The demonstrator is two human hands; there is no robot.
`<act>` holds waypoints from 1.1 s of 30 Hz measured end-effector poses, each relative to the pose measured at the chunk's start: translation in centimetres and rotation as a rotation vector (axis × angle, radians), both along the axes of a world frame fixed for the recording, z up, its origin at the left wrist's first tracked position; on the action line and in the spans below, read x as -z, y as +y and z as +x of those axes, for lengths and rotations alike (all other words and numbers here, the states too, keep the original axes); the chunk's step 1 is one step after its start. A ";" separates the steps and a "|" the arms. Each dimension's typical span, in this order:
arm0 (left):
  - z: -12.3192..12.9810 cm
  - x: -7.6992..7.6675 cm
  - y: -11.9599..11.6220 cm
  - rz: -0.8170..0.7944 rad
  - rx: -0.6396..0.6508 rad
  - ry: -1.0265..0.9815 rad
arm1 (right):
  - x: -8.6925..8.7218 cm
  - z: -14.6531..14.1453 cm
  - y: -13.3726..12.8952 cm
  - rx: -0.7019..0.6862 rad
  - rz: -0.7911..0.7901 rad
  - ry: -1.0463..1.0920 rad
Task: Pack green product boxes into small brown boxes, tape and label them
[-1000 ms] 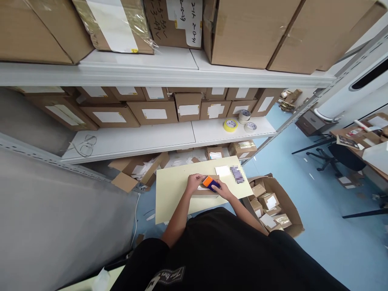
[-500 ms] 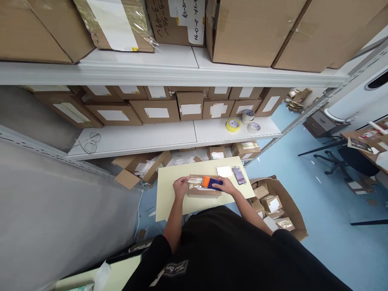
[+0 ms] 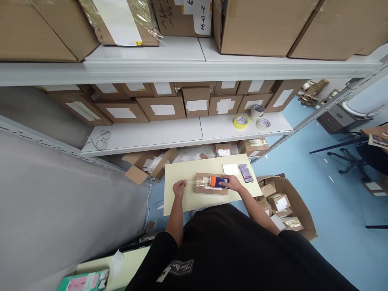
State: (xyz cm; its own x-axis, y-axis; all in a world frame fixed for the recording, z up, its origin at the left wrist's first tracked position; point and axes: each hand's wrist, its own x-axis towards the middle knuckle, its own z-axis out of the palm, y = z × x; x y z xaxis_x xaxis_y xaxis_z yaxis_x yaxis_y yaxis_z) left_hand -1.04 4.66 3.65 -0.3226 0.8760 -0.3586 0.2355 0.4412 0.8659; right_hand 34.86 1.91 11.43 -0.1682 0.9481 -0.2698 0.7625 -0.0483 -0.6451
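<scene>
A small brown cardboard box (image 3: 201,190) with shiny tape and a white label lies on the pale yellow tabletop (image 3: 178,204). My right hand (image 3: 233,183) is closed around an orange and dark blue hand-held tool (image 3: 214,181), whose orange end rests over the box top. I cannot make out its exact kind. Left of the box, my left hand (image 3: 180,188) is closed in a pinch on a thin, pale strip of tape (image 3: 190,182) that runs back to the box.
A phone (image 3: 245,173) and a white paper (image 3: 230,169) lie at the table's back right. A large carton (image 3: 298,202) of small boxes stands on the right. Behind, a shelf (image 3: 169,131) bears boxes, glasses (image 3: 102,140) and several tape rolls (image 3: 241,122). An open carton (image 3: 136,175) sits back left.
My left hand has moved away from the box to the left, drawing the strip out. My right hand keeps the tool over the box. The whole view has shifted slightly.
</scene>
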 end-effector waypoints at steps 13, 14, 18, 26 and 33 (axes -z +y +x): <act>4.4 4.2 -0.6 -0.203 0.083 -0.062 | 0.5 0.1 -0.9 0.028 0.007 -0.009; 4.5 4.3 -0.9 -0.219 0.093 -0.049 | 0.4 0.0 -0.9 0.028 0.006 -0.011; 3.9 4.1 -2.5 -0.255 0.115 0.031 | 0.0 -0.1 -0.9 0.031 0.006 -0.044; 3.2 1.8 -2.8 -0.053 0.283 0.014 | -0.1 -0.8 0.0 0.019 -0.026 -0.147; 4.5 1.7 -2.3 -0.036 0.495 -0.077 | -1.0 -1.0 1.4 -0.034 -0.055 -0.206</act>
State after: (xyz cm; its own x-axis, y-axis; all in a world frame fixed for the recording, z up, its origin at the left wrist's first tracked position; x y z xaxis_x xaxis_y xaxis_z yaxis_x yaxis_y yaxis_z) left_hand 3.41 2.35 1.99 0.1571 0.9039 -0.3978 0.3600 0.3226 0.8754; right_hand 33.85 3.32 12.46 -0.1360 0.9257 -0.3529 0.8798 -0.0509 -0.4726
